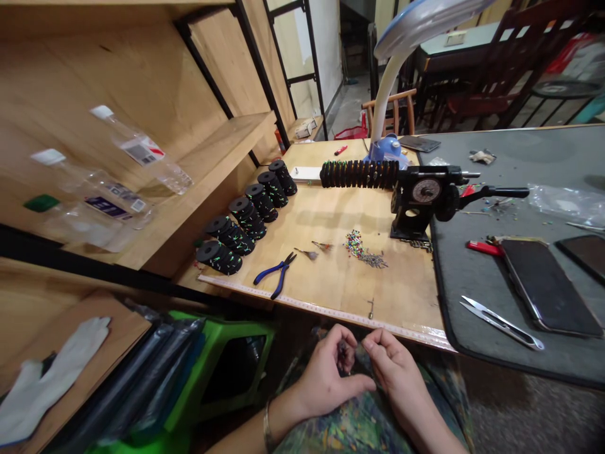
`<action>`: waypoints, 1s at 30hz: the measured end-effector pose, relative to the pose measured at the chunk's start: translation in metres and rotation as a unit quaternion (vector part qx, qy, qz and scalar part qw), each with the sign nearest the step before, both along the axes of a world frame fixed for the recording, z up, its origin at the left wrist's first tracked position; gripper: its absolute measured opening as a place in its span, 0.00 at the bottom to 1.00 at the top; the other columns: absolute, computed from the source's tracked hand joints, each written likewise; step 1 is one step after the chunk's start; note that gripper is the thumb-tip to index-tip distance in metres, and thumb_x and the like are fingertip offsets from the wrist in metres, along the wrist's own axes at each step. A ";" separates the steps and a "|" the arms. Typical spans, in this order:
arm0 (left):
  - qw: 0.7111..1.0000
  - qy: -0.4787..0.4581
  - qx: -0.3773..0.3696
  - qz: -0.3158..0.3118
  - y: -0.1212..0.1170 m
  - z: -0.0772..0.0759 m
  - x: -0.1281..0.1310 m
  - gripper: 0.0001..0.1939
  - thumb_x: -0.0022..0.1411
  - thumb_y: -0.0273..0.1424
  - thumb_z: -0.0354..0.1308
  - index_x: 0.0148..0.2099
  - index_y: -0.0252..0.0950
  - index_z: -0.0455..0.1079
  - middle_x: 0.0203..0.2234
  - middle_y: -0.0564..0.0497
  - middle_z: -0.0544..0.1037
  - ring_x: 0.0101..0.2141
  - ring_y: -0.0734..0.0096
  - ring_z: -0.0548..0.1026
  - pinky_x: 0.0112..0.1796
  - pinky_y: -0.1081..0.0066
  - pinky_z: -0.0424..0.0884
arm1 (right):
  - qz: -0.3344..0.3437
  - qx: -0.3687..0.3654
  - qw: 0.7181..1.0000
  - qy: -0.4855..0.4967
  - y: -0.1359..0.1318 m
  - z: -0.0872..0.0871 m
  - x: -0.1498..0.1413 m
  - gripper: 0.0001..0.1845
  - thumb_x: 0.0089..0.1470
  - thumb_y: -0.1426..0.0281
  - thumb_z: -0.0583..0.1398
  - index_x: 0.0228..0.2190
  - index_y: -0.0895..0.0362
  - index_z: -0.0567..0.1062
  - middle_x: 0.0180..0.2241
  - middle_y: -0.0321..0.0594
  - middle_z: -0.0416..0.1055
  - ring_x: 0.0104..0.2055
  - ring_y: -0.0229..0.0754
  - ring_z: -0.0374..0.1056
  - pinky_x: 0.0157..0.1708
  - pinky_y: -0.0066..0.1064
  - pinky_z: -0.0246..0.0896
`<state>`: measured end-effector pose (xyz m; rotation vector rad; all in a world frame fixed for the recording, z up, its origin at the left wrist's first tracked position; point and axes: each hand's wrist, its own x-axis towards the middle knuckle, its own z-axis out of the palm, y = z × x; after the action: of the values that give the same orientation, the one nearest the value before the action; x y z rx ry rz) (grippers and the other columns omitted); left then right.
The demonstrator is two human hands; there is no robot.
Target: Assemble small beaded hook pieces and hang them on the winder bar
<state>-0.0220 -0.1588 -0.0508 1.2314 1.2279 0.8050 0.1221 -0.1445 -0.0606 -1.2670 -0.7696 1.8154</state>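
Both hands are held over my lap, just off the table's front edge. My left hand (326, 375) is curled closed around something small and dark that I cannot make out, its thumb stretched toward the right. Close beside it, my right hand (394, 362) pinches thumb and forefinger together; whatever is between them is too small to see. Near the edge above them lies a small metal piece (371, 309) with a thin wire. Farther in is a heap of coloured beads and metal bits (362, 249). Blue-handled pliers (276, 275) and two small feathery tufts (307, 253) lie to its left.
Several black spools (248, 217) line the table's left side. A black winding device (416, 195) with a crank and coiled rod stands behind, near a lamp (385, 94). Thread snips (501, 323) and a phone (551, 284) rest on the grey mat (472, 353). Bottles (113, 202) lie left.
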 end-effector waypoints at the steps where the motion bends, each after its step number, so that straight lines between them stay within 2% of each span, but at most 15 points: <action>1: 1.000 0.005 -0.002 0.011 0.000 0.000 0.001 0.18 0.47 0.26 0.67 0.37 0.36 0.61 0.23 0.59 0.64 0.25 0.76 0.62 0.27 0.75 0.60 | -0.003 0.001 1.000 0.000 0.000 0.000 0.000 0.24 0.43 0.49 0.65 0.23 0.54 0.65 0.13 0.20 0.46 0.15 0.30 0.38 0.16 0.25 0.31; 4: 1.000 0.005 -0.005 0.026 0.002 0.002 0.001 0.04 0.56 0.26 0.58 0.33 0.35 0.64 0.23 0.56 0.67 0.25 0.74 0.65 0.29 0.74 0.62 | -0.010 0.003 1.000 -0.001 -0.001 0.002 0.000 0.24 0.42 0.48 0.64 0.24 0.54 0.65 0.14 0.21 0.47 0.16 0.30 0.38 0.17 0.25 0.32; 5: 1.000 0.003 -0.008 0.024 0.002 0.002 0.001 0.02 0.58 0.26 0.55 0.32 0.35 0.64 0.22 0.55 0.68 0.25 0.74 0.66 0.29 0.74 0.63 | -0.009 0.003 1.000 -0.005 -0.001 0.002 0.000 0.24 0.43 0.48 0.64 0.24 0.54 0.65 0.14 0.21 0.47 0.16 0.30 0.38 0.17 0.25 0.32; 8: 1.000 0.011 -0.010 0.015 0.003 0.002 -0.001 0.03 0.58 0.24 0.52 0.32 0.35 0.65 0.20 0.55 0.69 0.23 0.73 0.67 0.27 0.74 0.62 | -0.002 0.009 1.000 -0.019 -0.001 0.001 0.001 0.24 0.44 0.48 0.63 0.25 0.54 0.65 0.14 0.21 0.47 0.16 0.30 0.38 0.16 0.25 0.32; 12: 0.995 0.086 0.050 0.020 0.004 -0.001 -0.002 0.04 0.53 0.21 0.53 0.31 0.34 0.67 0.22 0.55 0.69 0.24 0.74 0.65 0.27 0.75 0.61 | 0.009 0.035 0.998 -0.042 -0.001 -0.005 0.001 0.23 0.46 0.48 0.62 0.25 0.54 0.65 0.15 0.22 0.48 0.17 0.31 0.40 0.17 0.25 0.35; 18: 0.985 0.149 0.084 0.026 0.005 0.001 -0.001 0.04 0.57 0.25 0.54 0.31 0.34 0.70 0.17 0.59 0.61 0.20 0.77 0.58 0.23 0.76 0.54 | 0.055 0.086 0.992 -0.073 -0.002 -0.013 0.002 0.20 0.49 0.50 0.60 0.27 0.55 0.67 0.16 0.24 0.52 0.18 0.32 0.44 0.19 0.25 0.41; 20: 0.982 0.160 0.101 0.030 0.006 0.004 -0.003 0.05 0.58 0.26 0.55 0.31 0.34 0.72 0.18 0.57 0.64 0.20 0.77 0.59 0.23 0.75 0.55 | 0.090 0.096 0.988 -0.083 -0.002 -0.012 0.004 0.18 0.51 0.53 0.59 0.29 0.55 0.69 0.17 0.25 0.55 0.19 0.33 0.47 0.20 0.25 0.44; 23: 0.982 0.151 0.108 0.035 0.008 0.007 -0.007 0.05 0.58 0.27 0.56 0.32 0.34 0.73 0.21 0.54 0.69 0.23 0.75 0.63 0.26 0.75 0.58 | 0.128 0.128 0.978 -0.104 0.000 -0.007 0.007 0.14 0.52 0.57 0.59 0.26 0.56 0.70 0.21 0.30 0.59 0.23 0.35 0.53 0.23 0.26 0.49; 27: 0.993 0.088 0.072 0.041 0.009 0.010 -0.010 0.06 0.59 0.29 0.56 0.39 0.34 0.71 0.22 0.56 0.67 0.24 0.74 0.64 0.27 0.75 0.61 | 0.122 0.165 0.968 -0.143 0.000 -0.001 0.009 0.13 0.53 0.60 0.56 0.24 0.56 0.69 0.20 0.29 0.56 0.22 0.35 0.50 0.23 0.27 0.46; 30: 0.995 0.054 0.061 0.050 0.011 0.010 -0.009 0.05 0.60 0.30 0.55 0.37 0.34 0.69 0.24 0.54 0.68 0.26 0.74 0.65 0.29 0.75 0.61 | 0.116 0.199 0.956 -0.180 0.000 0.002 0.010 0.12 0.52 0.64 0.55 0.21 0.55 0.66 0.19 0.28 0.53 0.22 0.35 0.49 0.22 0.27 0.44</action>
<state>-0.0309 -0.1475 -0.0404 1.3350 1.3521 0.9084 0.1317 -0.1447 -0.0585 -1.2848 -1.4614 1.5087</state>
